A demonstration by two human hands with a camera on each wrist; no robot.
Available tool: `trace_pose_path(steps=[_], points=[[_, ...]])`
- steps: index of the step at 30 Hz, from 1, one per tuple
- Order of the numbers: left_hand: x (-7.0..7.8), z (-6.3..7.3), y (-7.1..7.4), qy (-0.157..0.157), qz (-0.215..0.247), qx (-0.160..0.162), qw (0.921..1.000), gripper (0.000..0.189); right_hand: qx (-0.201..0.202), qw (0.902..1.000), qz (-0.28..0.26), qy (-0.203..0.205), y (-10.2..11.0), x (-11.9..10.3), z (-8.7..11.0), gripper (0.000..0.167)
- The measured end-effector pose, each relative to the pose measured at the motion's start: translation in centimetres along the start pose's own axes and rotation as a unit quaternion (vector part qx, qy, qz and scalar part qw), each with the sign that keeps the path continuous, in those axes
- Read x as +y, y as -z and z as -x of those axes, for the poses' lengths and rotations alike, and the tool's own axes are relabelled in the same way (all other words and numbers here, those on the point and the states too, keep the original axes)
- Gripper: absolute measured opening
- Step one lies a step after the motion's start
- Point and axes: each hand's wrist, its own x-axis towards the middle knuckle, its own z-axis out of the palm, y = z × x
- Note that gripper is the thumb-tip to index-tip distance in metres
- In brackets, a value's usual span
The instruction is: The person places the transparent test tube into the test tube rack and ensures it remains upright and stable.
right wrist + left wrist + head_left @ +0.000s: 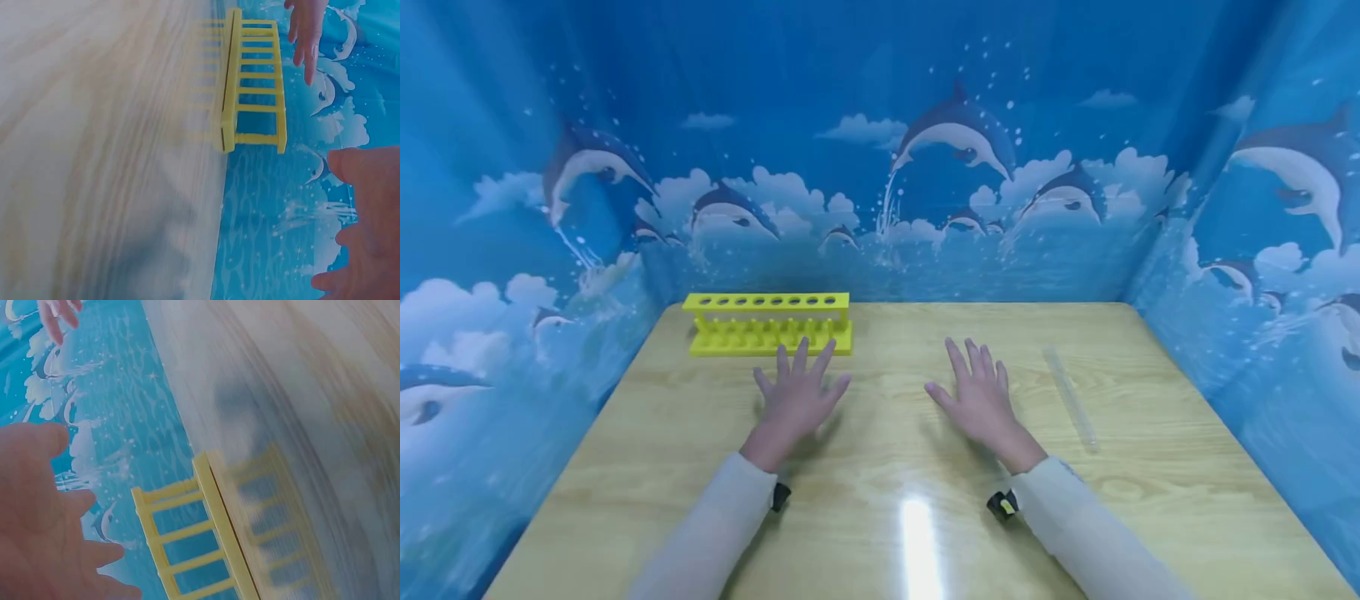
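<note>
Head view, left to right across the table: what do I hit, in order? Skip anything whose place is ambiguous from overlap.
Yellow test tube rack → right hand → clear test tube.

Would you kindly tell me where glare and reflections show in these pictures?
Head: a bright glare streak on the table, reaching the bottom edge; left wrist: the rack mirrored, softly, in the table; right wrist: a fainter reflection of the rack.
</note>
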Motion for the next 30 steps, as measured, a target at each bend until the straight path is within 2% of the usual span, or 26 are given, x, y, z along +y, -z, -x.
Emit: trace_pose_path(steps=[6,12,22,30], points=[[-1.8,0.4,0.4,0.005,0.005,0.018,0.9998,0.069,0.0,0.9997,-0.016,0.017,-1.0,-1.5,-0.5,0.08],[-3.7,-0.4,1.4,-0.016,0.037,0.052,0.9979,0.068,0.022,0.9981,-0.05,0.029,-1.4,-3.0,-1.4,0.08],[-8.5,-0.8,3.0,-0.028,0.063,0.062,0.9957,0.07,0.026,0.9948,-0.087,0.046,-2.5,-5.5,-2.9,0.084],[-11.5,-1.1,4.2,-0.04,0.075,0.078,0.9933,0.069,0.02,0.9933,-0.102,0.052,-3.0,-6.4,-3.7,0.085]])
